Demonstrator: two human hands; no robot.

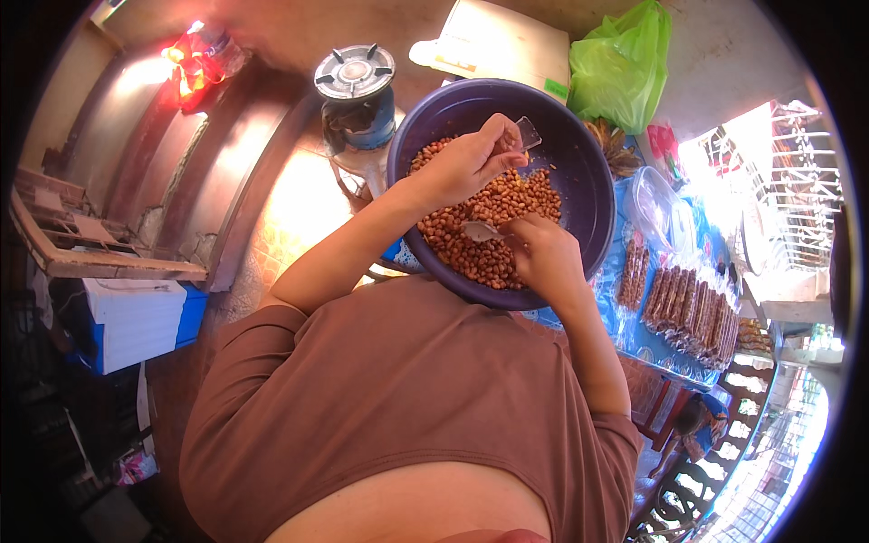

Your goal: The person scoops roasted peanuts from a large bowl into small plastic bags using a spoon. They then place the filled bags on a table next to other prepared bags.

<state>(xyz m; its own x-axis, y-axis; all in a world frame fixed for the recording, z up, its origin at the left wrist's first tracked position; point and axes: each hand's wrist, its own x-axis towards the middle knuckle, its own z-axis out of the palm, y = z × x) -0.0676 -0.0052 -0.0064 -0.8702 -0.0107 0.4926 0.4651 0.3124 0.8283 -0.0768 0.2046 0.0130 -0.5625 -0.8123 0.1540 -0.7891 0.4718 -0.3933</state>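
Before me is a large purple plastic basin (587, 203) holding a heap of reddish-brown peanuts (468, 258). My left hand (485, 153) is over the basin's far part, its fingers closed around a small clear plastic bag (529, 134). Much of that bag is hidden behind the fingers. Nearer to me, my right hand (546, 251) grips a spoon (481, 231), whose bowl is low over the peanuts. Whether the spoon touches them I cannot tell. The spoon's handle is mostly covered by my fingers.
On the right, a blue-covered table (614, 319) bears several filled packs of peanuts (689, 309) and a clear plastic container (652, 203). Beyond the basin are a cardboard box (506, 44) and a green plastic bag (621, 68). A gas burner (354, 71) stands left; a person (699, 421) is at lower right.
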